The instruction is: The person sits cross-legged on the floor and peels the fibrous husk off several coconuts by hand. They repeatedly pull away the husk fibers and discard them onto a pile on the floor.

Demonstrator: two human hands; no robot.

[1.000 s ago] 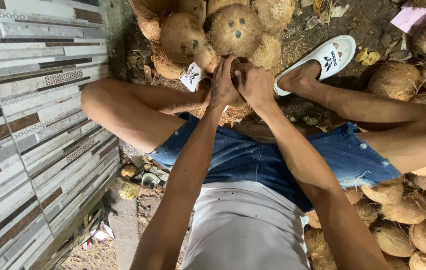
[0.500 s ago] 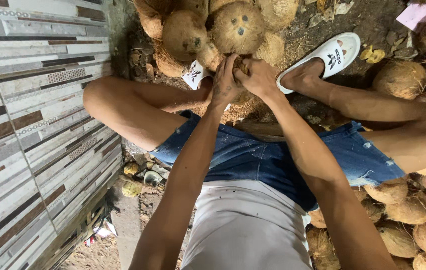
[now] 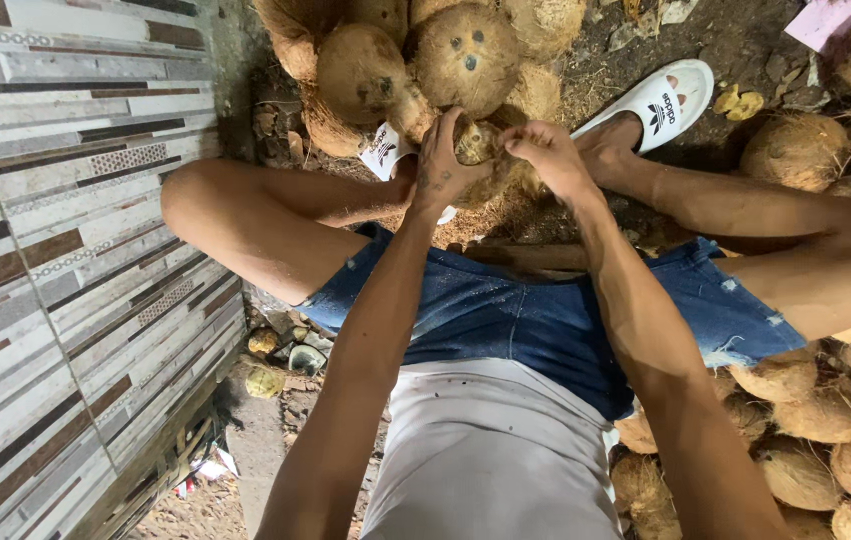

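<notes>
Both hands, left hand (image 3: 441,165) and right hand (image 3: 546,155), are gripping a husked coconut (image 3: 478,143) between the knees, beneath the coconut pile (image 3: 466,60). Pulling fibre well probably means bracing firmly while tearing in short strips.

**Counts by kind**

Two hands, left hand (image 3: 443,165) and right hand (image 3: 546,155), on one small coconut (image 3: 476,143); two white slide sandals (image 3: 658,100); three husked coconuts (image 3: 466,55) piled ahead; at least nine more coconuts (image 3: 801,415) heaped at right, some cut off; one pink scrap (image 3: 831,20).
</notes>
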